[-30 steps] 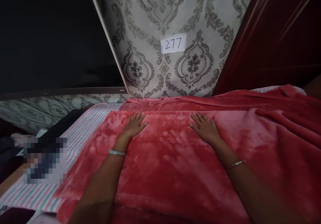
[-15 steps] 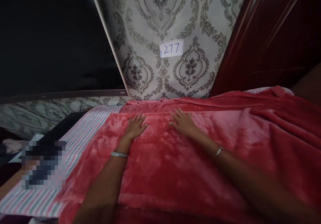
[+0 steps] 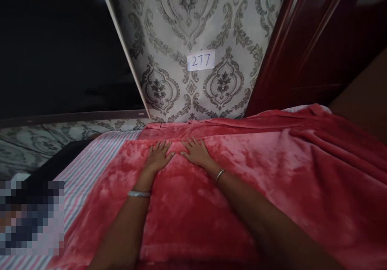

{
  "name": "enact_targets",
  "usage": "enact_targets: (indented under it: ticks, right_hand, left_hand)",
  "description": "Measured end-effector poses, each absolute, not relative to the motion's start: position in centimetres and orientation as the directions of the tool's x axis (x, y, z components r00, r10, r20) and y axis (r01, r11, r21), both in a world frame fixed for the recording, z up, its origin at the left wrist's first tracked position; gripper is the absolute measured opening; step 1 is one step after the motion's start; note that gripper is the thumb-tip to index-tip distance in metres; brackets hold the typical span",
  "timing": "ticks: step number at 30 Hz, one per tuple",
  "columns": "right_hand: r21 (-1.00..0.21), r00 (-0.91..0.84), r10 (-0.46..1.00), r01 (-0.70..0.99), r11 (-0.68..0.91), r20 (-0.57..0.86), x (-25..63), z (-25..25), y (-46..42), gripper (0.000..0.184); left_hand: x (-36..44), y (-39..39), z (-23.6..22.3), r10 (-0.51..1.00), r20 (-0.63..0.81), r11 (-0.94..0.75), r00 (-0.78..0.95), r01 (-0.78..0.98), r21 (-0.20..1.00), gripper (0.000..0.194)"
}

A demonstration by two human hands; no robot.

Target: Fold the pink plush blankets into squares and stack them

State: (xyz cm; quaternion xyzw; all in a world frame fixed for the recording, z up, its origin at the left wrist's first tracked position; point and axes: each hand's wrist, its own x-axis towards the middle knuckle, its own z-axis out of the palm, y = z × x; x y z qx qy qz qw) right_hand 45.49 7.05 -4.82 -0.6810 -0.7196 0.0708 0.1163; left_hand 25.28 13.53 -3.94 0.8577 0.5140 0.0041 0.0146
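Note:
A red plush blanket (image 3: 193, 205) is spread before me, with a fold along its far edge and loose wrinkles on the right. My left hand (image 3: 159, 156) lies flat on it close to the far fold, fingers spread. Beside it, a short gap to the right, my right hand (image 3: 196, 151) rests palm down on the same fabric, fingers apart. Neither hand grips anything. Under the blanket, a striped sheet (image 3: 90, 169) in white, pink and grey shows at the left.
A dark television screen (image 3: 66, 52) stands at the upper left. Patterned wallpaper (image 3: 169, 32) bears a paper label (image 3: 201, 61) reading 277. A dark red glossy wooden panel (image 3: 290, 60) rises at the right. A pixelated patch covers the lower left.
My right hand has slid left over the blanket, closer to my left hand. My left hand stays flat near the far fold. The view has shifted slightly.

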Motion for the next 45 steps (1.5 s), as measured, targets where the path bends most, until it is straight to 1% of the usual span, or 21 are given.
enact_targets:
  ticks: [4, 7, 10, 14, 17, 20, 23, 27, 29, 31, 32, 34, 36, 38, 40, 42, 45]
  right_hand:
    - [-0.254, -0.086, 0.996, 0.963, 0.087, 0.016, 46.2, -3.6, 7.2, 0.067]
    - [-0.227, -0.039, 0.998, 0.973, 0.048, 0.042, 49.6, -2.6, 6.1, 0.064]
    - [-0.176, 0.128, 0.99, 0.978, -0.115, 0.063, 55.6, -2.4, 3.5, 0.063]
    - [-0.121, 0.373, 0.927, 0.922, -0.367, 0.034, 63.5, -4.1, -0.3, 0.062]
    - [-0.1, 0.421, 0.905, 0.904, -0.415, 0.06, 66.3, -5.9, -1.2, 0.063]
    - [-0.108, 0.417, 0.904, 0.907, -0.407, 0.097, 66.6, -6.9, -1.1, 0.064]
    - [-0.131, 0.422, 0.902, 0.903, -0.409, 0.095, 66.1, -6.9, -1.1, 0.064]
    - [-0.149, 0.42, 0.906, 0.9, -0.408, 0.053, 66.1, -5.5, -1.6, 0.063]
    - [-0.176, 0.419, 0.908, 0.894, -0.412, 0.004, 66.1, -4.5, -2.0, 0.064]
    - [-0.21, 0.405, 0.914, 0.891, -0.403, -0.037, 65.9, -3.5, -3.1, 0.066]
    - [-0.219, 0.382, 0.924, 0.899, -0.379, -0.034, 65.6, -3.2, -4.0, 0.067]
    - [-0.208, 0.3, 0.954, 0.934, -0.29, 0.022, 64.8, -3.3, -6.7, 0.069]
    - [-0.166, 0.198, 0.977, 0.969, -0.183, 0.077, 63.9, -4.3, -10.3, 0.069]
    - [-0.121, 0.126, 0.988, 0.986, -0.116, 0.084, 63.2, -5.8, -13.9, 0.069]
    - [-0.084, 0.094, 0.991, 0.993, -0.086, 0.094, 62.9, -7.4, -16.6, 0.068]
    - [-0.067, 0.091, 0.987, 0.994, -0.083, 0.131, 62.9, -8.5, -18.1, 0.068]
    - [-0.068, 0.1, 0.977, 0.994, -0.088, 0.189, 63.0, -9.1, -18.3, 0.067]
  left_hand:
    - [25.3, 13.9, -3.9, 0.878, 0.006, -0.479, 0.479, 0.878, 0.006, 0.068]
    - [25.5, 14.5, -4.1, 0.882, 0.005, -0.472, 0.472, 0.882, -0.008, 0.068]
    - [25.6, 15.0, -4.5, 0.887, 0.027, -0.461, 0.461, 0.888, -0.009, 0.067]
    - [25.5, 15.2, -4.7, 0.878, 0.086, -0.474, 0.471, 0.881, 0.01, 0.066]
    - [25.4, 15.1, -4.7, 0.884, 0.098, -0.462, 0.457, 0.887, 0.023, 0.067]
    - [25.3, 15.1, -4.7, 0.886, 0.11, -0.455, 0.45, 0.89, 0.026, 0.068]
    - [25.4, 15.0, -4.5, 0.882, 0.093, -0.464, 0.462, 0.886, 0.002, 0.066]
    - [26.3, 14.0, -3.2, 0.89, 0.027, -0.452, 0.455, 0.889, -0.07, 0.065]
    - [26.8, 12.8, -2.2, 0.89, -0.01, -0.455, 0.457, 0.885, -0.096, 0.065]
    - [26.8, 11.2, -1.2, 0.896, -0.047, -0.445, 0.442, 0.891, -0.092, 0.064]
    - [26.5, 10.2, -0.8, 0.897, -0.049, -0.441, 0.439, 0.894, -0.08, 0.064]
    - [25.2, 7.6, -0.3, 0.893, -0.032, -0.451, 0.45, 0.891, -0.051, 0.064]
    - [23.0, 4.5, -0.5, 0.883, -0.036, -0.469, 0.468, 0.883, -0.028, 0.066]
    - [20.4, 1.4, -1.2, 0.888, -0.061, -0.459, 0.457, 0.888, -0.02, 0.068]
    - [18.2, -1.1, -2.2, 0.919, -0.07, -0.392, 0.389, 0.92, -0.028, 0.069]
    - [16.7, -2.8, -3.3, 0.948, -0.049, -0.317, 0.315, 0.948, -0.036, 0.069]
    - [16.0, -3.6, -4.6, 0.961, -0.013, -0.277, 0.277, 0.961, -0.02, 0.068]
